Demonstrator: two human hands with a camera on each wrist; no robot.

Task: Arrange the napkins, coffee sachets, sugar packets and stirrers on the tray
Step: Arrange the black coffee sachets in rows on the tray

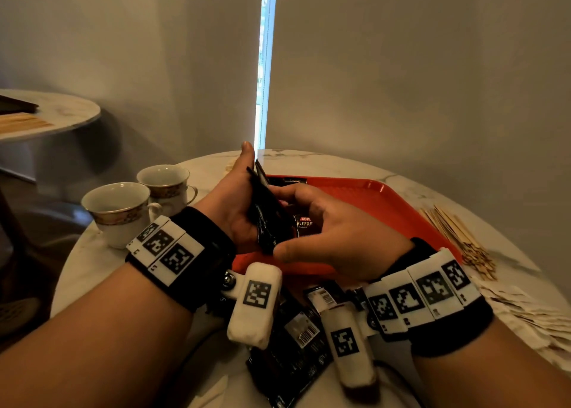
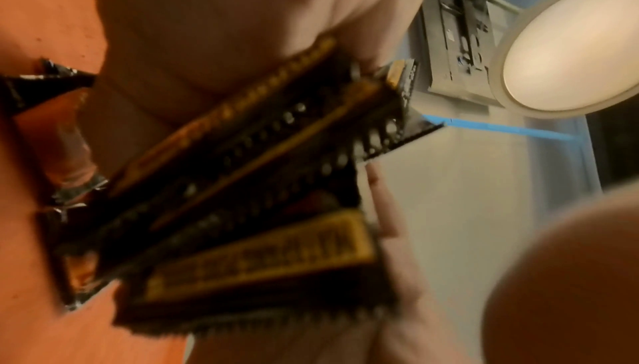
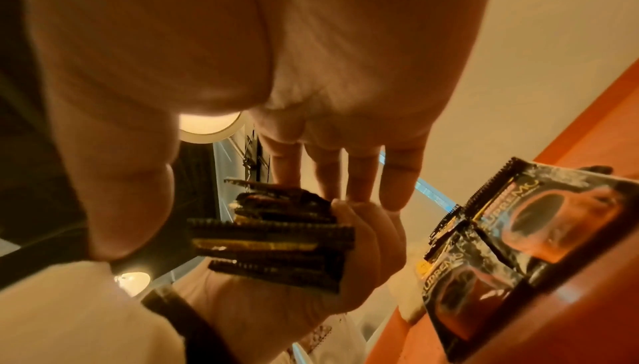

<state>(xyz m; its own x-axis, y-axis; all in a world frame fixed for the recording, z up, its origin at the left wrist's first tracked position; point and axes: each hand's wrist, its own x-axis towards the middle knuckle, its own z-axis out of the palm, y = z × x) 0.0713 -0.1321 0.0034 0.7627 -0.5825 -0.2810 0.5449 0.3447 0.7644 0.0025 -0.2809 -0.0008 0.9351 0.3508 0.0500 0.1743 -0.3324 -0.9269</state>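
Observation:
My left hand (image 1: 234, 203) grips a stack of black coffee sachets (image 1: 265, 219) on edge above the near left corner of the red tray (image 1: 370, 197). The stack fills the left wrist view (image 2: 259, 178). My right hand (image 1: 327, 231) faces it. Its straight fingers (image 3: 363, 173) touch the stack's far edge (image 3: 273, 244), and the thumb lies near the close end, a little apart from it. More sachets (image 3: 518, 233) lie flat on the tray. Wooden stirrers (image 1: 460, 237) lie right of the tray. Pale paper packets or napkins (image 1: 525, 315) are spread at the near right.
Loose black sachets (image 1: 293, 352) lie on the marble table under my wrists. Two empty cups (image 1: 120, 209) (image 1: 167, 185) stand at the table's left edge. A second round table (image 1: 55, 114) stands at the far left.

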